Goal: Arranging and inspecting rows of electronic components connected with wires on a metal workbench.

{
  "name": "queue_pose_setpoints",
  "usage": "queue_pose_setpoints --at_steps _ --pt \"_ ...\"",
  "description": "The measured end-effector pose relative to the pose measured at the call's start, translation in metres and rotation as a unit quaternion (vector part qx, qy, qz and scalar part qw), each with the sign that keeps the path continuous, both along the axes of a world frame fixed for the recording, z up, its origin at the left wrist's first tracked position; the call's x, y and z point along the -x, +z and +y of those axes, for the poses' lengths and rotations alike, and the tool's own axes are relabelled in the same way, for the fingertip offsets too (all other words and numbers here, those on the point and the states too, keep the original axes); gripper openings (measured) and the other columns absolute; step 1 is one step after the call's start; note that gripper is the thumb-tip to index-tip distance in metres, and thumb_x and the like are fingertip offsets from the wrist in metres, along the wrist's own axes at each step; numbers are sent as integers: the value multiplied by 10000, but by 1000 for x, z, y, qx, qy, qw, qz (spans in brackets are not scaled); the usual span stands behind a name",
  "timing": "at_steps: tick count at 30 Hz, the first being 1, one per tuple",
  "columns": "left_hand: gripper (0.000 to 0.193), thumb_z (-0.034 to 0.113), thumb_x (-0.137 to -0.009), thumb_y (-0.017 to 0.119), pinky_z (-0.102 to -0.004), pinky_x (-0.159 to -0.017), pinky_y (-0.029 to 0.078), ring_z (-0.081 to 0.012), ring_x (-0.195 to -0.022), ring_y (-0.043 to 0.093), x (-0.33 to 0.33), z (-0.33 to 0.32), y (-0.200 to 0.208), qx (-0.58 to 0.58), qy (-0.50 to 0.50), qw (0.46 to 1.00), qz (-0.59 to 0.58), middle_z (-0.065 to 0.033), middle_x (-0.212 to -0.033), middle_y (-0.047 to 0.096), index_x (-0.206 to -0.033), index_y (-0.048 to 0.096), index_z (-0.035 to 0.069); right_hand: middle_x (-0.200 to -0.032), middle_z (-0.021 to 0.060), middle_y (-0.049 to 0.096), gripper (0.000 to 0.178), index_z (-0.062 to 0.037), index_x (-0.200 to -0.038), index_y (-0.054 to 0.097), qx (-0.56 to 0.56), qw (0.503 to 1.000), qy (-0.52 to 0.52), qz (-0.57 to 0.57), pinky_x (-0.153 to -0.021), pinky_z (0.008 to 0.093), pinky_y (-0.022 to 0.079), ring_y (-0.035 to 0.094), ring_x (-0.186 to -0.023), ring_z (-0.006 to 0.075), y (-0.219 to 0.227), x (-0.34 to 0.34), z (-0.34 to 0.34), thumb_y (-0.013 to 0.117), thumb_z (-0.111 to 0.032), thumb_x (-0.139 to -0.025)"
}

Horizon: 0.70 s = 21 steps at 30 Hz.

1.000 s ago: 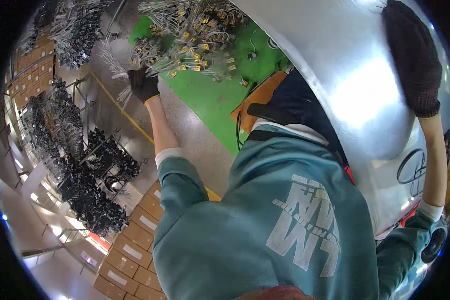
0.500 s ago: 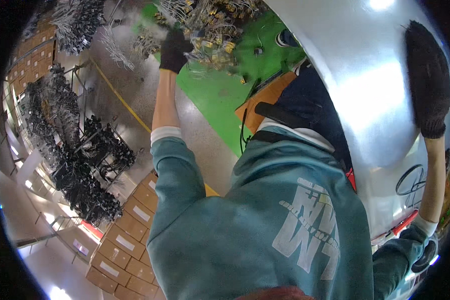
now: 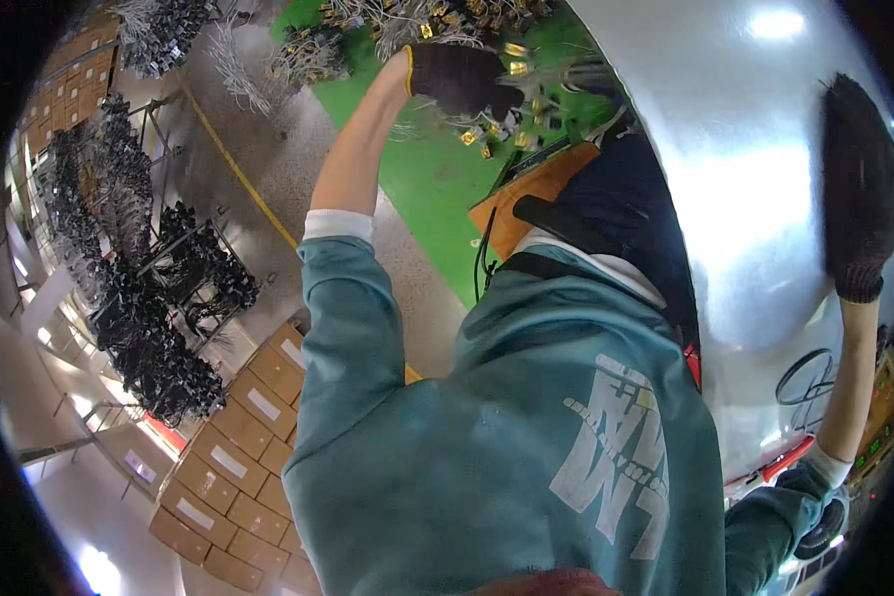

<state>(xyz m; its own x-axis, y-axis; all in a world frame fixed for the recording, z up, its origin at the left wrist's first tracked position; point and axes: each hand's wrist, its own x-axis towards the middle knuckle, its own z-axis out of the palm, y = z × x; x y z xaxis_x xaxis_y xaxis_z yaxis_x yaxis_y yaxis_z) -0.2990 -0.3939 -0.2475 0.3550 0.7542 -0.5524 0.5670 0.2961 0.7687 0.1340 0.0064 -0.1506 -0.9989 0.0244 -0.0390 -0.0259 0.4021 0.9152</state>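
So the biggest thing by you is one shiny metal table (image 3: 725, 228), running along your right side. Off to your left there's one stack of brown cartons (image 3: 238, 427), well over a dozen visible, laid tight in rows, probably so they don't slide. Above it, dark cables (image 3: 129, 288) are massed on a metal frame, likely to keep them off the floor; way too tangled to count.

Two gloved hands, both yours. Your right hand (image 3: 861, 189) lies flat on the table, fingers straight and together, nothing visible in it; I'd guess it's taking some weight while you lean. Your left hand (image 3: 462, 81) reaches out low over the green floor (image 3: 417, 223), fingers partly curled. It's blurry, so I can't tell if you've got a grip on anything.

The yellow-ended cables (image 3: 430, 30) are heaped beyond that hand, with more beside its fingers; no reliable count.

Smallest: one red-handled tool (image 3: 791, 457) by your right forearm.
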Motion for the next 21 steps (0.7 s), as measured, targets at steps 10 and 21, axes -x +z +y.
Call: queue_pose_setpoints --at_steps 10,21 --pt "328 241 -1010 681 -297 -524 378 -83 -597 535 64 -44 34 256 272 923 -86 14 -745 619 -1282 719 62 -1582 224 513 632 -67 -1589 469 281 957 -74 13 -1249 403 365 503 -1470 256 83 -27 -84 683 -251 -1024" --pt "457 333 -882 739 -451 -867 594 -310 -974 741 240 -268 97 -153 188 768 593 -105 -1134 770 -1312 721 181 -1572 214 529 626 -57 -1555 512 408 902 -121 66 -1264 410 344 502 -1469 265 78 -18 -69 646 -362 -1026"
